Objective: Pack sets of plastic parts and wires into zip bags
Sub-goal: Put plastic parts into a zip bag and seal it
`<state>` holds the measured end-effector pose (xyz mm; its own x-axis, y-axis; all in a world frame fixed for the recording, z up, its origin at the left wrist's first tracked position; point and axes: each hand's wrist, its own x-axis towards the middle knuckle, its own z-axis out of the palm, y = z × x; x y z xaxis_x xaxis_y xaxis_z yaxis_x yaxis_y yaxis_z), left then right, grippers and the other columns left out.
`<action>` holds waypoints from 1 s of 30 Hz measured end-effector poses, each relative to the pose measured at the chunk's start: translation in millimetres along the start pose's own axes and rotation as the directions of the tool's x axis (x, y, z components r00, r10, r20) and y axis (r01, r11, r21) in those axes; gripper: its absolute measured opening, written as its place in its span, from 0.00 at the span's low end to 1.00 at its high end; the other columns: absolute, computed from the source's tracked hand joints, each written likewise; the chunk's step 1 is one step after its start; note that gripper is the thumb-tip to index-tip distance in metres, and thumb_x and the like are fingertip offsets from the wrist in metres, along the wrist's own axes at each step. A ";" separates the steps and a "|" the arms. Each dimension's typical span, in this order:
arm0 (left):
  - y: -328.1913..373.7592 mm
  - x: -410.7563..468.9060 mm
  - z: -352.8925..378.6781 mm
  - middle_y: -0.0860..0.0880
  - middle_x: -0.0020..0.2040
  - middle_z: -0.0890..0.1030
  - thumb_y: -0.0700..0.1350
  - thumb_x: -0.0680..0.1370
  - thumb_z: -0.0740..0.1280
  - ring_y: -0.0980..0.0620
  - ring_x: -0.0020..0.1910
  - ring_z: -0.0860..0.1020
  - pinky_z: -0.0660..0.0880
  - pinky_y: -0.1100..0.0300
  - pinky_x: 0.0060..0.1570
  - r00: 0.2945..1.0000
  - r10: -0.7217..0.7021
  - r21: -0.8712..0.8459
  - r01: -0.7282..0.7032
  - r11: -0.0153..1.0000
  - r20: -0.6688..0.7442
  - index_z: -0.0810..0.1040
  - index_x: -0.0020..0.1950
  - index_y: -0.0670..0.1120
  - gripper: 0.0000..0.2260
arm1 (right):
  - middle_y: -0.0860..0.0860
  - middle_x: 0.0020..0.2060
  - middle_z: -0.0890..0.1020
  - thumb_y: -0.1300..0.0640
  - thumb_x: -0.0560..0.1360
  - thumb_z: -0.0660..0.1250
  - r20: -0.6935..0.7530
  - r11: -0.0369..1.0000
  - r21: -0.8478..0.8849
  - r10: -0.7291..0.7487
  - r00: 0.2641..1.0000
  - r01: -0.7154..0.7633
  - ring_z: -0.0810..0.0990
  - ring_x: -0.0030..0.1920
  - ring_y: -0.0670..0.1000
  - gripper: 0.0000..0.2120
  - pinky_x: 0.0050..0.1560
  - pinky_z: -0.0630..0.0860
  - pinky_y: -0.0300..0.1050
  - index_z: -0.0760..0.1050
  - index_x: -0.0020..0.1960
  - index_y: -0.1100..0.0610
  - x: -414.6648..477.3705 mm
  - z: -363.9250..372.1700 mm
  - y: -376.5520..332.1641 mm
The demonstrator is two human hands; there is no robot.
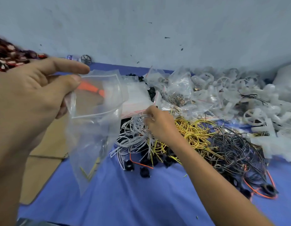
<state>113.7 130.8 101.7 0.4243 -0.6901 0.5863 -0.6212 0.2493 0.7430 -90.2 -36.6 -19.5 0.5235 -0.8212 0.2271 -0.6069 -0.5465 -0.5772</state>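
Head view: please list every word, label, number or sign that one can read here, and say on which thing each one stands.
No text can be read in this picture.
Small bottle by the wall: a label with blue marks, too blurred to read.
Zip bag in the left hand: clear, no print visible.
Filled bags in the pile: red strips only, no legible print.

We log a pale grey-blue wall (157,22), dark-specked, behind a blue cloth (141,201) surface; brown cardboard (43,176) lies at left.
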 end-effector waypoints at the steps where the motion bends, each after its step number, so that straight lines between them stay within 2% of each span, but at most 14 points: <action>1: 4.7 -4.1 4.0 0.39 0.27 0.74 0.54 0.77 0.66 0.58 0.16 0.63 0.57 0.74 0.18 1.000 -0.011 -0.032 0.011 0.999 -0.004 0.83 0.55 0.55 0.10 | 0.49 0.47 0.82 0.52 0.79 0.64 -0.024 1.000 0.022 0.013 1.000 -0.013 0.79 0.48 0.54 0.07 0.56 0.75 0.57 0.77 0.56 0.50 0.1 -9.9 0.6; 3: 16.0 -7.0 12.0 0.29 0.33 0.74 0.48 0.78 0.65 0.58 0.17 0.62 0.54 0.67 0.16 1.000 -0.013 -0.088 0.014 0.996 0.015 0.84 0.52 0.54 0.08 | 0.48 0.50 0.82 0.50 0.79 0.65 -0.051 0.990 0.137 0.042 0.998 -0.035 0.79 0.51 0.51 0.09 0.56 0.76 0.56 0.79 0.56 0.51 -2.3 -30.3 5.8; 6: 27.9 -7.0 22.0 0.25 0.35 0.75 0.42 0.80 0.64 0.54 0.18 0.60 0.53 0.61 0.18 0.999 -0.032 -0.082 0.033 0.996 0.022 0.84 0.50 0.53 0.10 | 0.46 0.43 0.84 0.49 0.78 0.66 -0.117 0.909 0.413 0.112 0.987 -0.054 0.82 0.46 0.47 0.07 0.51 0.80 0.52 0.81 0.52 0.49 -15.7 -63.0 18.2; 8: 31.5 -2.6 29.4 0.35 0.30 0.76 0.42 0.80 0.64 0.53 0.19 0.61 0.54 0.65 0.18 0.999 -0.003 -0.094 0.008 0.996 0.055 0.84 0.49 0.55 0.10 | 0.47 0.41 0.85 0.50 0.78 0.67 -0.158 0.825 0.564 0.159 0.975 -0.043 0.83 0.43 0.46 0.06 0.45 0.79 0.46 0.82 0.51 0.49 -29.6 -84.1 29.2; 10: 35.8 2.3 39.7 0.53 0.24 0.73 0.42 0.80 0.64 0.57 0.20 0.64 0.59 0.69 0.19 0.995 0.048 -0.108 -0.038 0.993 0.089 0.84 0.49 0.56 0.11 | 0.49 0.41 0.85 0.51 0.78 0.67 -0.156 0.718 0.695 0.200 0.967 -0.037 0.83 0.42 0.48 0.07 0.42 0.78 0.42 0.83 0.52 0.50 -46.0 -102.5 39.5; 14: 47.9 32.1 62.0 0.55 0.25 0.73 0.41 0.80 0.64 0.59 0.23 0.66 0.64 0.69 0.23 0.988 0.068 -0.083 -0.058 0.995 0.136 0.83 0.49 0.56 0.11 | 0.53 0.44 0.85 0.54 0.80 0.64 -0.083 0.478 0.877 0.260 0.962 -0.054 0.83 0.42 0.51 0.10 0.38 0.80 0.41 0.84 0.53 0.53 -79.1 -124.8 49.9; 16: 61.1 44.6 71.2 0.53 0.26 0.73 0.41 0.80 0.64 0.58 0.24 0.65 0.62 0.69 0.24 0.977 0.111 -0.079 -0.099 0.992 0.182 0.83 0.51 0.55 0.11 | 0.55 0.46 0.85 0.56 0.81 0.63 -0.055 0.412 0.908 0.282 0.958 -0.069 0.84 0.42 0.53 0.11 0.36 0.80 0.41 0.84 0.50 0.54 -94.7 -130.8 52.7; 19: 77.9 46.4 85.8 0.38 0.30 0.71 0.42 0.78 0.65 0.48 0.27 0.64 0.62 0.62 0.25 0.928 0.204 -0.101 -0.181 0.978 0.310 0.82 0.55 0.55 0.11 | 0.56 0.44 0.85 0.56 0.77 0.64 -0.059 0.362 0.930 0.299 0.953 -0.056 0.84 0.39 0.54 0.10 0.35 0.81 0.43 0.85 0.50 0.53 -120.6 -141.9 56.4; 21: 78.9 31.7 100.7 0.43 0.28 0.69 0.45 0.78 0.65 0.47 0.26 0.62 0.60 0.60 0.25 0.858 0.246 -0.116 -0.217 0.969 0.450 0.79 0.60 0.58 0.13 | 0.55 0.40 0.85 0.55 0.74 0.65 -0.054 0.332 0.942 0.281 0.958 -0.044 0.82 0.34 0.52 0.12 0.32 0.80 0.41 0.84 0.54 0.54 -137.4 -150.5 57.9; 22: 75.5 20.6 110.2 0.48 0.27 0.68 0.46 0.79 0.64 0.50 0.25 0.63 0.61 0.60 0.25 0.819 0.251 -0.094 -0.237 0.967 0.515 0.76 0.63 0.59 0.14 | 0.55 0.39 0.84 0.55 0.74 0.66 -0.043 0.326 0.944 0.261 0.964 -0.047 0.81 0.32 0.51 0.13 0.30 0.78 0.41 0.83 0.55 0.55 -144.3 -154.1 57.3; 24: 64.9 -7.7 131.8 0.51 0.27 0.70 0.48 0.81 0.62 0.55 0.26 0.67 0.64 0.63 0.28 0.764 0.237 0.017 -0.309 0.951 0.601 0.69 0.68 0.61 0.16 | 0.56 0.39 0.83 0.56 0.75 0.68 0.009 0.355 0.931 0.202 0.979 -0.082 0.80 0.30 0.50 0.12 0.28 0.77 0.40 0.83 0.56 0.55 -154.3 -156.1 53.8; 26: 57.8 -39.4 150.8 0.51 0.28 0.72 0.48 0.82 0.62 0.55 0.30 0.71 0.66 0.65 0.32 0.765 0.194 0.111 -0.327 0.938 0.614 0.69 0.71 0.58 0.18 | 0.56 0.40 0.84 0.55 0.76 0.68 0.094 0.431 0.890 0.145 0.985 -0.149 0.81 0.32 0.51 0.11 0.32 0.78 0.41 0.82 0.57 0.53 -159.5 -148.8 49.2; 28: 56.4 -68.7 163.5 0.48 0.31 0.74 0.48 0.83 0.61 0.54 0.36 0.74 0.66 0.66 0.36 0.783 0.190 0.143 -0.334 0.931 0.592 0.73 0.70 0.54 0.15 | 0.58 0.42 0.85 0.56 0.78 0.68 0.155 0.475 0.854 0.160 0.975 -0.213 0.83 0.37 0.52 0.09 0.38 0.80 0.42 0.82 0.57 0.52 -161.7 -130.5 47.2; 30: 58.0 -93.1 171.4 0.51 0.37 0.80 0.48 0.80 0.60 0.53 0.40 0.78 0.71 0.64 0.40 0.782 0.208 0.183 -0.379 0.907 0.587 0.78 0.65 0.52 0.14 | 0.59 0.46 0.85 0.62 0.80 0.64 0.202 0.402 0.873 0.215 0.955 -0.275 0.83 0.43 0.52 0.10 0.45 0.80 0.42 0.82 0.56 0.56 -161.7 -107.9 44.4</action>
<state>-74.7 93.0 34.8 -0.1843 -0.8868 0.4238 -0.8451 0.3632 0.3922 -266.3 54.3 2.9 0.4903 -0.8691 -0.0656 0.1342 0.1497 -0.9796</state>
